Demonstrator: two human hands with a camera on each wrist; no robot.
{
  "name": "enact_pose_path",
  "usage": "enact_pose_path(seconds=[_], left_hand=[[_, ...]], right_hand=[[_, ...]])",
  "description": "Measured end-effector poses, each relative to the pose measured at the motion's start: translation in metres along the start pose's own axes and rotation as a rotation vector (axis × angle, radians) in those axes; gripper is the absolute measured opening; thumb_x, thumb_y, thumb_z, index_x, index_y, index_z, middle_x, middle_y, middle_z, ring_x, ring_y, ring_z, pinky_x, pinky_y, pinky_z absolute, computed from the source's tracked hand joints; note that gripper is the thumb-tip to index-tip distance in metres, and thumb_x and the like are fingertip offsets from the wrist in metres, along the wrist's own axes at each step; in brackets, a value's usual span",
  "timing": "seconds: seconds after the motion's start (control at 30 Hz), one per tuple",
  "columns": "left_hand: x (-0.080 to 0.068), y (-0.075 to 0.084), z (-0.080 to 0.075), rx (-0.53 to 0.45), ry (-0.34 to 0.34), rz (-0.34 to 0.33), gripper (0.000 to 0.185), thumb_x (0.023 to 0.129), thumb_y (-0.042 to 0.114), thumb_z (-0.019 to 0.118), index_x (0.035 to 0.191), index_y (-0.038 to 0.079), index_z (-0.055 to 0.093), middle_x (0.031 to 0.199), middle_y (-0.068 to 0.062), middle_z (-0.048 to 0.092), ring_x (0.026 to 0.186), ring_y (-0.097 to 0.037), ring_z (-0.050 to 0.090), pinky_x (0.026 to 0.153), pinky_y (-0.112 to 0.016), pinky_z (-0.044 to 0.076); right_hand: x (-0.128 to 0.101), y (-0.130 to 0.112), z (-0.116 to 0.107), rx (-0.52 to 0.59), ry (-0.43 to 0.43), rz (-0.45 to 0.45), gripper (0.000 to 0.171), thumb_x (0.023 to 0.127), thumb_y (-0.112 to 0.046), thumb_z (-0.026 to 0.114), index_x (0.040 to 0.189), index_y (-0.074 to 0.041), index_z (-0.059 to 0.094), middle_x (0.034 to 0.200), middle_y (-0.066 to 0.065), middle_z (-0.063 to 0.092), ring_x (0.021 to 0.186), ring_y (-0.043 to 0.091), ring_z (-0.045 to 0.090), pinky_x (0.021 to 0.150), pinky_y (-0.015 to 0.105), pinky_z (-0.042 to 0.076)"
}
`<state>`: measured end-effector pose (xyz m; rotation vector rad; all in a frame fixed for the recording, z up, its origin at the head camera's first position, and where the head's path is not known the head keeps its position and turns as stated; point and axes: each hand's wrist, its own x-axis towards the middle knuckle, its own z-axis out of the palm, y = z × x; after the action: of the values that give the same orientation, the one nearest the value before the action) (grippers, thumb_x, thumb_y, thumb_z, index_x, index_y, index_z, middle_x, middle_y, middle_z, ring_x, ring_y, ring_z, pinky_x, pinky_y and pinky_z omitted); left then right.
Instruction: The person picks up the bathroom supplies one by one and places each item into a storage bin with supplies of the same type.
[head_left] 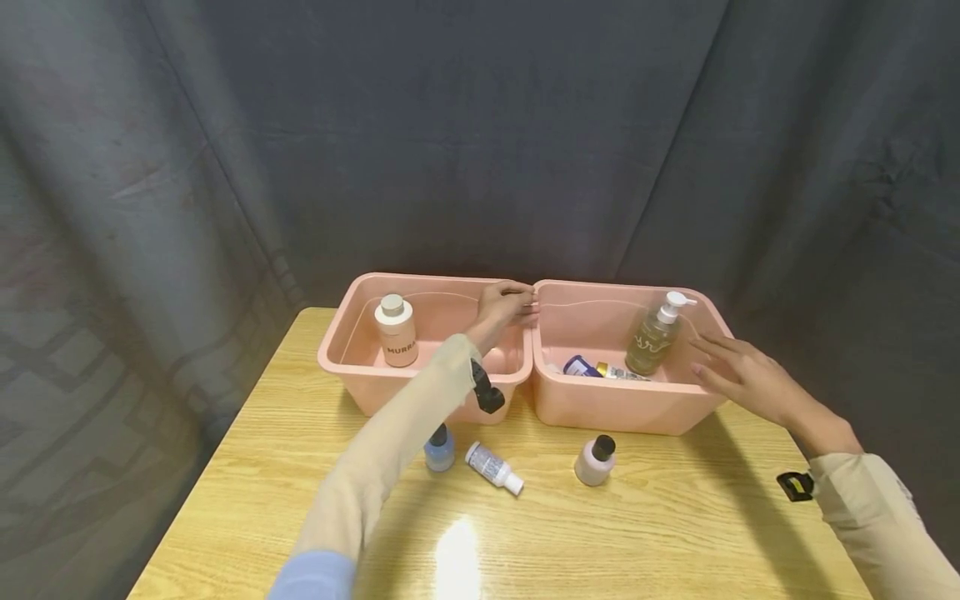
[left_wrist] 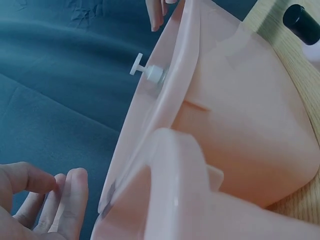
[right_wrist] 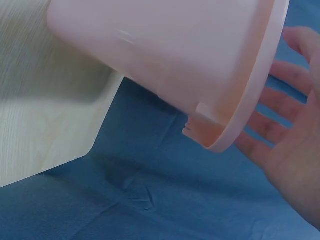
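Two pink plastic bins stand side by side: a left bin (head_left: 427, 382) and a right bin (head_left: 615, 408). My left hand (head_left: 506, 307) hovers over the adjoining rims, holding nothing; in the left wrist view its fingers (left_wrist: 75, 200) are loosely bent. My right hand (head_left: 750, 379) is at the right bin's outer end, fingers extended over the rim; whether they touch it, I cannot tell. Inside the left bin stands a white bottle (head_left: 397, 337) marked MURRA. A pump bottle (head_left: 651, 343) with a white head leans in the right bin, beside a purple-capped container (head_left: 581, 367) and a gold-capped tube (head_left: 618, 372).
On the wooden table (head_left: 547, 542) before the bins lie a small white bottle (head_left: 491, 465), a blue bottle (head_left: 439, 452) with a black cap and a pale pink bottle (head_left: 592, 467) with a black cap. A dark curtain (head_left: 465, 150) hangs behind.
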<state>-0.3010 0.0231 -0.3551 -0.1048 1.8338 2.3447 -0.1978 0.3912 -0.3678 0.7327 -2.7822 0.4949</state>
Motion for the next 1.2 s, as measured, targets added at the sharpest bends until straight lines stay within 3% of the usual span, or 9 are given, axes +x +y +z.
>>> enact_pose_path(seconds=[0.13,0.43,0.73,1.03,1.2], left_hand=[[-0.002,0.001,-0.003,0.05,0.017,0.038,0.019,0.091,-0.003,0.067,0.11,-0.009,0.069,0.1,-0.025,0.071,0.072,-0.022,0.072,0.076,-0.039,0.059],[-0.004,0.002,-0.011,0.141,0.023,0.127,0.014,0.093,0.0,0.065,0.105,-0.006,0.07,0.099,-0.024,0.071,0.086,-0.033,0.072,0.073,-0.036,0.06],[-0.009,0.006,-0.017,0.189,-0.015,0.153,0.019,0.095,0.002,0.063,0.11,-0.009,0.067,0.103,-0.029,0.068,0.081,-0.033,0.072,0.078,-0.043,0.059],[-0.011,0.009,-0.024,0.233,-0.027,0.16,0.022,0.096,0.004,0.063,0.114,-0.008,0.067,0.103,-0.024,0.069,0.091,-0.037,0.07,0.073,-0.036,0.06],[-0.013,0.008,-0.032,0.27,-0.015,0.192,0.023,0.095,0.003,0.063,0.114,-0.009,0.066,0.104,-0.026,0.068,0.088,-0.037,0.07,0.073,-0.036,0.06]], right_hand=[[0.001,-0.002,0.0,-0.016,0.023,-0.018,0.047,0.094,-0.02,0.068,0.134,0.003,0.057,0.137,0.03,0.051,0.119,0.055,0.048,0.086,0.071,0.041],[0.004,-0.008,0.001,-0.023,0.054,-0.029,0.047,0.093,-0.019,0.069,0.135,-0.001,0.058,0.135,0.028,0.054,0.12,0.052,0.05,0.087,0.07,0.04],[0.007,-0.017,0.002,-0.012,0.09,-0.035,0.047,0.09,-0.016,0.073,0.133,-0.002,0.06,0.139,0.022,0.053,0.122,0.047,0.051,0.088,0.067,0.043],[0.009,-0.023,0.003,0.011,0.114,-0.039,0.047,0.089,-0.014,0.074,0.132,-0.001,0.061,0.136,0.023,0.055,0.121,0.046,0.052,0.088,0.065,0.044],[0.011,-0.025,0.005,0.023,0.132,-0.065,0.047,0.088,-0.012,0.075,0.132,-0.004,0.062,0.137,0.02,0.056,0.122,0.044,0.052,0.091,0.064,0.044]])
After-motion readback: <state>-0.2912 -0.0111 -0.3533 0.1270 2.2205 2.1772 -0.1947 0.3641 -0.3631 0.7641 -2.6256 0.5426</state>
